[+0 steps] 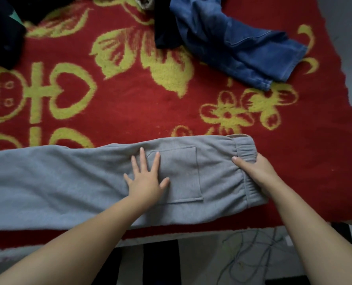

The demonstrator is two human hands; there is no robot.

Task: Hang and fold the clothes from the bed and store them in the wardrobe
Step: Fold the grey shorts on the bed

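One pair of grey sweatpants [72,182] is lying lengthwise along the near edge of the bed, folded leg over leg, with the elastic waistband [245,153] pointing right and the legs running off the left side of the view. A single patch pocket [183,173] is facing up. The left hand [146,182] is pressing flat on the fabric beside and partly over the pocket, fingers straight and spread. The right hand [255,171] is gripping the waistband end, thumb lying on top and the fingers curling over the edge.

One pair of blue jeans [240,44] is sprawling crumpled at the far right of the bed, partly overlapping one dark garment [166,29]. Another dark garment [2,31] is bunching at the far left corner.

A red blanket [130,103] with yellow hearts, butterfly and flower patterns is covering the bed. Below the bed's near edge, a pale floor [201,256] is showing, with thin cords [251,249] trailing across it.
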